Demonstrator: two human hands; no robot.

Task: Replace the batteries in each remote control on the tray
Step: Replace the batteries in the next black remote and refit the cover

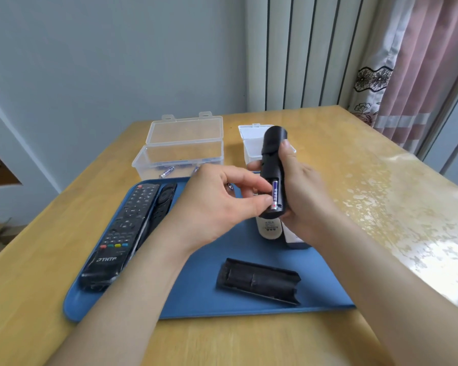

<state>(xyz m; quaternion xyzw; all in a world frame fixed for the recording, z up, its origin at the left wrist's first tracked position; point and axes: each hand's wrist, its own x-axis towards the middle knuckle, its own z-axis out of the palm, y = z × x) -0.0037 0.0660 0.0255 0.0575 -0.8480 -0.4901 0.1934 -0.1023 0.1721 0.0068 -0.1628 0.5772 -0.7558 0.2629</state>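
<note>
My right hand grips a black remote held upright above the blue tray, its open battery bay facing me. A purple battery sits in the bay, and my left hand pinches its lower end with thumb and fingertips. The remote's black battery cover lies inside up on the tray near me. A long black remote and a second black remote lie at the tray's left. A white remote and a dark one lie under my right hand, mostly hidden.
Behind the tray stands an open clear plastic box holding several purple batteries. A smaller white box stands to its right, behind the held remote. The wooden table has a glossy cover; a wall and curtain lie beyond.
</note>
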